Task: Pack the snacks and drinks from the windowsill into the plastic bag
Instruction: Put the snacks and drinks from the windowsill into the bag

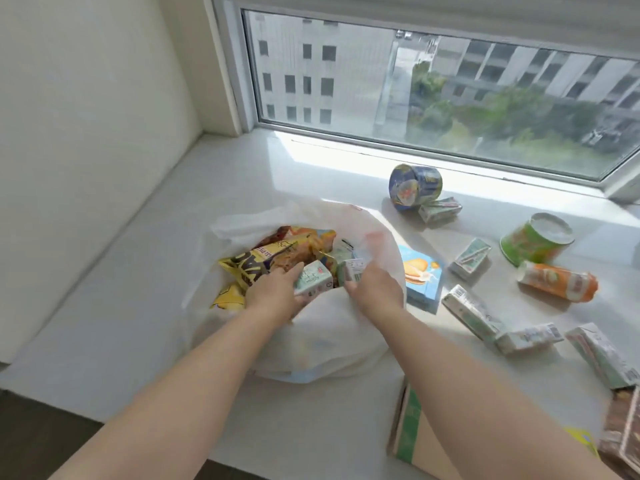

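Observation:
A white plastic bag [332, 341] lies open on the windowsill [138, 289], with yellow and orange snack packets [273, 258] inside. My left hand [277, 292] grips a small pale green drink carton [313, 280] at the bag's mouth. My right hand [372, 289] holds a second small carton [351, 268] beside it, over the bag. Outside the bag to the right lie a blue biscuit box [420, 275], several green drink cartons [471, 259], a blue tub [414, 185], a green cup [535, 239] and an orange packet [557, 282].
A cardboard box with a green stripe [415, 431] sits at the sill's front edge, right of my right arm. A brown packet [623, 434] lies at the far right. The window [433, 95] runs along the back, a white wall [86, 116] on the left.

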`<state>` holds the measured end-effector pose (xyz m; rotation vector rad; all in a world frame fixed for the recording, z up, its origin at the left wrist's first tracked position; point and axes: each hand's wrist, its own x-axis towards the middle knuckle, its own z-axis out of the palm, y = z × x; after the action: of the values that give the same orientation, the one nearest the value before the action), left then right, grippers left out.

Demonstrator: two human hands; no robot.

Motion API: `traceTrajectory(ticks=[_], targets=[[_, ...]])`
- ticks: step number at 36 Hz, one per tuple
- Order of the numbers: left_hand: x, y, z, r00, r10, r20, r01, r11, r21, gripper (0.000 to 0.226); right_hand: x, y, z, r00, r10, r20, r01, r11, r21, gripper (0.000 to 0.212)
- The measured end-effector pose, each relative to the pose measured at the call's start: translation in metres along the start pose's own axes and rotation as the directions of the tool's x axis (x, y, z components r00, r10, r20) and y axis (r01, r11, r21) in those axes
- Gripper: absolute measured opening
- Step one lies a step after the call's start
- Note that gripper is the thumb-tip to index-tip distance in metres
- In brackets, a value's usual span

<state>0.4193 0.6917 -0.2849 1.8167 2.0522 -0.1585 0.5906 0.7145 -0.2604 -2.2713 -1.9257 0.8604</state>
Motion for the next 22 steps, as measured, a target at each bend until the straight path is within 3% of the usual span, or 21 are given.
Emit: traceTrajectory(ticks=[3,6,9,14,18,22], targets=[[0.007,-0.003,-0.002,0.996,-0.06,-0.065,0.054,0.995,-0.086,0.062,0.004,0.001,0.004,0.999,0.039,0.002,-0.039,0.999,0.032,0.04],[0.013,-0.005,0.0,0.989,-0.121,-0.081,0.112,0.988,-0.107,0.055,0.009,0.001,0.006,0.994,-0.011,0.107,0.005,0.998,0.059,0.032],[0.018,0.002,0.007,0.99,-0.128,-0.05,0.123,0.987,-0.099,0.048,0.011,0.007,0.008,0.968,-0.107,0.227,0.127,0.989,-0.073,0.033],[0.021,0.013,-0.004,0.988,-0.14,-0.064,0.134,0.986,-0.096,0.043,0.012,0.023,0.002,0.951,-0.147,0.272,0.241,0.903,-0.357,0.03],[0.016,0.027,-0.019,0.967,-0.039,-0.253,0.023,0.997,-0.068,0.035,0.009,0.025,-0.009,0.93,-0.209,0.303,0.343,0.791,-0.506,0.034],[0.012,0.056,-0.033,0.944,0.048,-0.328,-0.099,0.985,-0.141,0.03,-0.002,0.033,-0.037,0.903,-0.185,0.387,0.394,0.716,-0.577,0.052]])
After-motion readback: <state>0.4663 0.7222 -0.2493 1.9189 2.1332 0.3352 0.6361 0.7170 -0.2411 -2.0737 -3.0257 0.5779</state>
